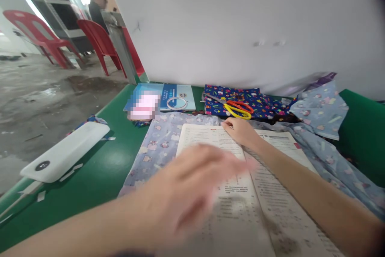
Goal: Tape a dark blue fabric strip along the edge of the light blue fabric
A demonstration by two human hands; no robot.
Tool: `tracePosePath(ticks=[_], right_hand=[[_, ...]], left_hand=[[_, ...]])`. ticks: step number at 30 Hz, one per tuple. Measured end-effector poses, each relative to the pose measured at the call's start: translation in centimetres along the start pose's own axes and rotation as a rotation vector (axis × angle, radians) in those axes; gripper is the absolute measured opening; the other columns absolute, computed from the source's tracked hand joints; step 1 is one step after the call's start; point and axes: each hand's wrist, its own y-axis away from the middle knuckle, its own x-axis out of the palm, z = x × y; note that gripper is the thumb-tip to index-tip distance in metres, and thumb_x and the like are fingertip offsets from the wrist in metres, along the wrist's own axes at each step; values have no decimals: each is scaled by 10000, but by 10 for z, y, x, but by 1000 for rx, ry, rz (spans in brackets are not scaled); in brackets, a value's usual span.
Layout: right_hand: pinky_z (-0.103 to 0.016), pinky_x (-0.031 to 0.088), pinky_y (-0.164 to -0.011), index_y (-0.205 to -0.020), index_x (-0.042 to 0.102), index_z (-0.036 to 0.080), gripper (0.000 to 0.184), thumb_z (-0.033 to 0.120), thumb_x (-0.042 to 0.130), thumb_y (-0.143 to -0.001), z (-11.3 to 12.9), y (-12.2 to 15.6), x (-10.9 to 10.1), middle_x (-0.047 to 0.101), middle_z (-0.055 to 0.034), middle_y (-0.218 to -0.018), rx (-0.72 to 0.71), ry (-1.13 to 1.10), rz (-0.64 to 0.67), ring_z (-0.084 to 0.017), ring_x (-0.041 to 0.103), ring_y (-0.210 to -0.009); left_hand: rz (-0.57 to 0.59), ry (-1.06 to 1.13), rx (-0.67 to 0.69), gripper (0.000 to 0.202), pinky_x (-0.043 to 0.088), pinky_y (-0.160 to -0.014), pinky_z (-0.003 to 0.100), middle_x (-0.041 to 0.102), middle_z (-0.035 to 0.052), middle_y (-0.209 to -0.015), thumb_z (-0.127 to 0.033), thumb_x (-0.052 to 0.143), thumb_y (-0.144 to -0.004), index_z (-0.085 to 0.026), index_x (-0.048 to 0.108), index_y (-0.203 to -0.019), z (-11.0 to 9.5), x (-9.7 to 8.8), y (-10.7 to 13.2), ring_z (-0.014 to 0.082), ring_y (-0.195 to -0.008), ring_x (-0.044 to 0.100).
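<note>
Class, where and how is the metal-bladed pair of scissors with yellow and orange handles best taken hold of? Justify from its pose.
Probably by the yellow and orange looped handles, coming from the right and near side: these loops lie close to the bare right hand, while the grey metal blades point left and away.

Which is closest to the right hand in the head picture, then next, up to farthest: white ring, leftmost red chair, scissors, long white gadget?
From the right hand:
1. Scissors, just beyond it.
2. White ring, to its left.
3. Long white gadget, farther left.
4. Leftmost red chair, left and far back.
</note>
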Motion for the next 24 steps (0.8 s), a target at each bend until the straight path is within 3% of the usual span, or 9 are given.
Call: tracePosePath(ticks=[1, 4, 7, 9, 12, 19, 24], right_hand=[[-325, 405, -649, -762, 644, 205, 324, 412, 435, -898, 0, -2, 2, 699, -92, -802, 29, -11, 14, -232, 629, -745], [-311, 384, -630, -695, 589, 215, 293, 411, 461, -871, -1, -6, 7, 673, -58, -736, 63, -121, -4, -212, 606, -701], [-308, 405, -671, -722, 542, 219, 277, 423, 435, -877, -4, -8, 8, 636, -29, -741, 0, -313, -62, -199, 584, -718], [-315, 417, -705, -752, 511, 223, 286, 446, 402, -894, -6, -8, 7, 609, -27, -760, -53, -398, -88, -201, 568, -742], [-322, 424, -742, -757, 470, 228, 301, 469, 374, -910, -6, -7, 3, 591, -35, -802, -73, -457, -73, -209, 557, -798], [-289, 404, -715, -762, 456, 226, 292, 444, 356, -927, 6, -12, -7, 562, -8, -764, -61, -485, -116, -180, 530, -757], [-283, 373, -670, -773, 444, 228, 254, 394, 343, -937, 17, -22, 10, 564, -8, -722, -90, -338, -30, -182, 543, -732]], left_hand=[[38, -16, 22, 471, 512, -960, 389, 601, 40, -1230, -189, 331, -949, -332, 428, -1386, 17, -2, -13, 206, -1124, 570], [15, -170, -185, 418, 447, -1035, 458, 539, 86, -1334, -213, 335, -958, -239, 418, -1366, 81, 4, -30, 243, -1245, 500], [19, -301, -281, 406, 386, -1082, 481, 507, 128, -1372, -267, 339, -969, -187, 401, -1363, 137, 19, -22, 267, -1295, 461], [-3, -363, -291, 416, 346, -1110, 488, 491, 145, -1394, -307, 343, -975, -169, 403, -1363, 157, 25, -13, 274, -1330, 426], [9, -397, -317, 445, 340, -1116, 472, 485, 153, -1411, -345, 317, -985, -139, 407, -1370, 168, 29, -7, 273, -1333, 423], [45, -448, -336, 450, 325, -1117, 503, 463, 164, -1444, -347, 322, -978, -131, 446, -1352, 171, 30, -6, 282, -1357, 403], [69, -382, -304, 531, 328, -1124, 472, 456, 170, -1445, -371, 467, -899, -130, 422, -1369, 164, 23, -8, 292, -1364, 389]])
